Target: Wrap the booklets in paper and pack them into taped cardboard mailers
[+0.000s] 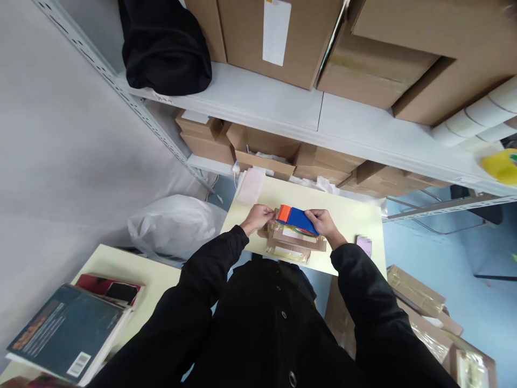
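My right hand [323, 223] is wrapped round the back end of a blue tape dispenser [302, 220] with an orange front part. The dispenser is held above small cardboard parcels [319, 244] wrapped in clear yellowish tape. One parcel lies in front of the other, both with white labels. At the orange end, my left hand [258, 217] is closed in a pinch. What sits between its fingertips is too small to make out. Under the parcels is a pale yellow table [347, 207].
A phone [364, 246] lies on the table's right side, a pale sheet [251, 185] at its back left. Shelves with cardboard boxes [266, 40] stand beyond. Taped boxes [420, 291] are stacked low right. Books [67, 328] lie on a side table; a white plastic bag [177, 223] is at left.
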